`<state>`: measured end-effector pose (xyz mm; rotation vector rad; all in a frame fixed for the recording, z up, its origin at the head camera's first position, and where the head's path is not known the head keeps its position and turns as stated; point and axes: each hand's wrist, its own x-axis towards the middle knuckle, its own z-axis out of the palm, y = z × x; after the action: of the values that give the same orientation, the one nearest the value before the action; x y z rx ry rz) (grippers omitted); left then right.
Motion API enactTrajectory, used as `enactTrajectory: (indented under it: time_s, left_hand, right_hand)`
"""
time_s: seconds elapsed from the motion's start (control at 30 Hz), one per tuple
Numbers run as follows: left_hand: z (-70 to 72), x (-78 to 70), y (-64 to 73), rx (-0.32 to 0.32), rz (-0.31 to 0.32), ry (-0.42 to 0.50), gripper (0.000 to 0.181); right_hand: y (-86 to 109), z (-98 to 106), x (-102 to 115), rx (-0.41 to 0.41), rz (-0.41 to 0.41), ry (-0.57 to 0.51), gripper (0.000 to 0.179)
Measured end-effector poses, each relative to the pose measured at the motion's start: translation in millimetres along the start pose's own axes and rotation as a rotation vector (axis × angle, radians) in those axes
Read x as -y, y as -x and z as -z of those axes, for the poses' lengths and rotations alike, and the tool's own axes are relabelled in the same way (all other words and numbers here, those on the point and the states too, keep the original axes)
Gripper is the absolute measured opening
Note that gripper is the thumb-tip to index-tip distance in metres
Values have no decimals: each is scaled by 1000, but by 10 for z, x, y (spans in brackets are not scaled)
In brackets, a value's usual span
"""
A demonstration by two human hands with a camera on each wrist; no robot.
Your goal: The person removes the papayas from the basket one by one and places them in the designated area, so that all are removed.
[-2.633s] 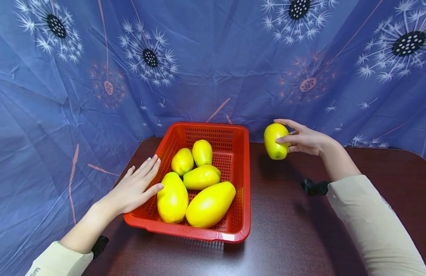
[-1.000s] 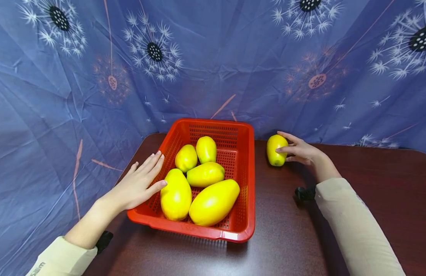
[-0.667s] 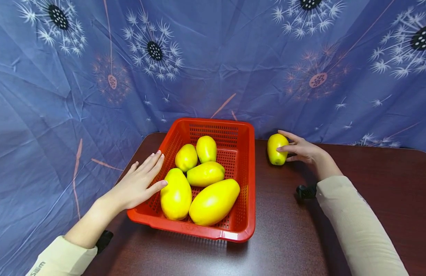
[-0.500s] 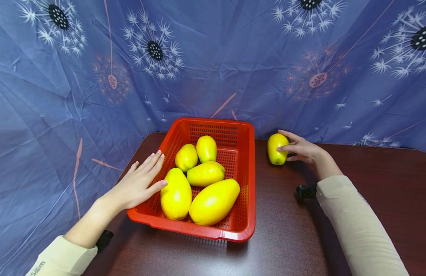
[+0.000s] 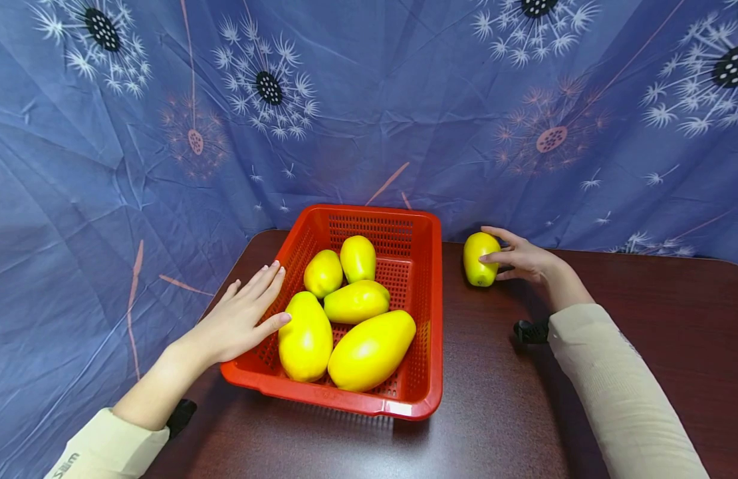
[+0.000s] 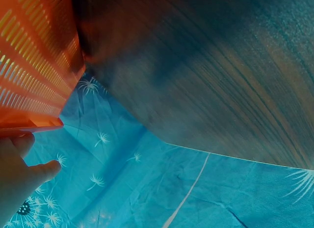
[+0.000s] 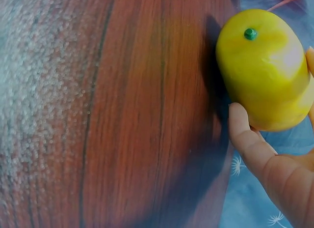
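My right hand (image 5: 527, 263) grips a yellow mango (image 5: 481, 258) from its right side, thumb toward the front and forefinger over the far end. In the right wrist view the mango (image 7: 267, 71) shows a small green stem end, with fingers curled about its lower side; it is at the table's far edge. A red plastic basket (image 5: 433, 319) stands left of it and contains several yellow fruits, among them a large one (image 5: 371, 350) at the front. My left hand (image 5: 240, 319) lies with straight fingers on the basket's left rim, holding nothing; its thumb tip overlaps a big fruit (image 5: 306, 339).
The dark brown wooden table (image 5: 489, 412) extends under the basket and off to the right. Behind and to the left hangs a blue cloth (image 5: 381, 100) with dandelion prints, close to the table's far edge. Dark straps (image 5: 530, 331) are on both wrists.
Since the earliest frame my right hand has lowered the mango from above to the table at the basket's right. Over the last second it stays nearly still. The left hand keeps to the rim.
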<state>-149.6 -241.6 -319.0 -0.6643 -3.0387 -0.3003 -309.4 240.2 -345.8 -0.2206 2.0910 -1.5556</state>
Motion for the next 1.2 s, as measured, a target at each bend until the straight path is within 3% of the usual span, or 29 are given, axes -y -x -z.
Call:
enactTrajectory:
  time_s: [1.2]
  left_hand:
    - [-7, 6, -8, 6, 5, 1, 75]
  right_hand:
    - [52, 82, 46, -3, -6, 21, 83]
